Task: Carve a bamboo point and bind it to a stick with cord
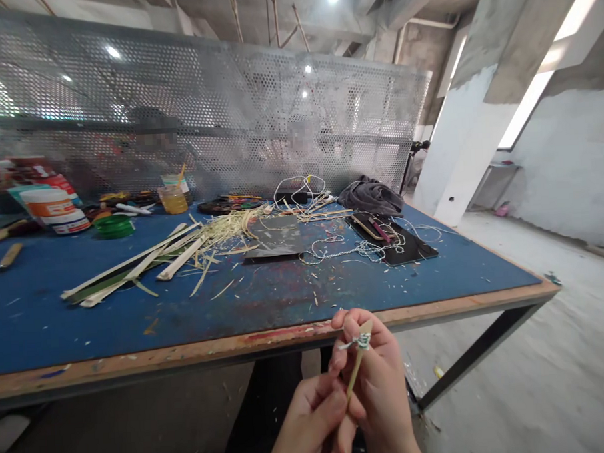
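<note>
In front of the table's near edge, my left hand pinches the lower part of a thin bamboo stick between thumb and fingers. Green-and-white string is wound around the stick just below its pointed tip, and a short end sticks out to the left. My right hand is closed about the upper part of the stick, its fingers curled behind the wound string. The two hands touch near the stick's lower end, which is hidden by the fingers.
The blue table bears bamboo strips, a heap of shavings, a grey sheet, loose string, a black board, a dark cloth and paint tubs. A perforated metal screen stands behind.
</note>
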A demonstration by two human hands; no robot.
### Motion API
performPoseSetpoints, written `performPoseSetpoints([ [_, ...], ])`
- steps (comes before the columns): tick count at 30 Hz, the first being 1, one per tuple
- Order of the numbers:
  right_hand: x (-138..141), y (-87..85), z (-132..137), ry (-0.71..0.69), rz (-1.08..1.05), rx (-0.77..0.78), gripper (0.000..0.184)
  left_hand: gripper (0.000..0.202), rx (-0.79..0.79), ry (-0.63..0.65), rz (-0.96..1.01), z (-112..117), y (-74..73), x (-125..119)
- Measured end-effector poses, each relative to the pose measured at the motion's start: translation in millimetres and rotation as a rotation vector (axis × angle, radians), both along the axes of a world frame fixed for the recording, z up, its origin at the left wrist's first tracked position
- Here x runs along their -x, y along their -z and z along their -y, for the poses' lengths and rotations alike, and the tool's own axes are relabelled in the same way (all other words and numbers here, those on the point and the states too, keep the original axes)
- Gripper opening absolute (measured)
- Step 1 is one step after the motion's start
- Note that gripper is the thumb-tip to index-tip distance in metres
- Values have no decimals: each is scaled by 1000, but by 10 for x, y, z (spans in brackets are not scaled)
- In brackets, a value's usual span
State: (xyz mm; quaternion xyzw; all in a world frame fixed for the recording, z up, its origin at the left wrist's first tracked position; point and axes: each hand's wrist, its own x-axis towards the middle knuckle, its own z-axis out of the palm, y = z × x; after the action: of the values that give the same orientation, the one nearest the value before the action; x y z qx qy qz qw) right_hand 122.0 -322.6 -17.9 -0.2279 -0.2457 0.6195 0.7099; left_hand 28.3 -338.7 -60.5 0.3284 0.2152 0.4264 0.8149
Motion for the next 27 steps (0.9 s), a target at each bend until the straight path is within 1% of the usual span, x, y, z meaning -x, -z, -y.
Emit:
performPoseSetpoints([
  [1, 0, 2, 12, 18, 17, -1, 20, 40, -1, 14, 16, 6, 8, -13],
  [3, 4, 5, 36, 41, 24, 1, 21, 36, -5, -5, 30, 17, 15, -28],
  [6, 22, 8, 53, 2, -32, 13, 22, 35, -1, -61, 21, 24, 5, -23],
  [8, 34, 4, 52, -31, -67, 12, 22, 35, 31, -95, 10, 24, -15, -18],
  [10, 39, -6, 53, -36, -81, -1, 22, 36, 70, -136, 5, 21, -41, -20],
  [15, 19, -27, 83, -16, -98, -87, 16, 43, 115, -248, -40, 8, -94, -48],
  [18, 16, 2, 96, -25, -57, -150, 26, 46, 99, -272, -60, 10, -99, -55],
  [21, 27, 52, 105, 35, 10, -201, 27, 47, 90, -274, -67, 19, -86, -41],
  [27, 39, 129, 112, 235, 285, -226, 22, 48, 93, -210, -47, 10, -43, -12],
])
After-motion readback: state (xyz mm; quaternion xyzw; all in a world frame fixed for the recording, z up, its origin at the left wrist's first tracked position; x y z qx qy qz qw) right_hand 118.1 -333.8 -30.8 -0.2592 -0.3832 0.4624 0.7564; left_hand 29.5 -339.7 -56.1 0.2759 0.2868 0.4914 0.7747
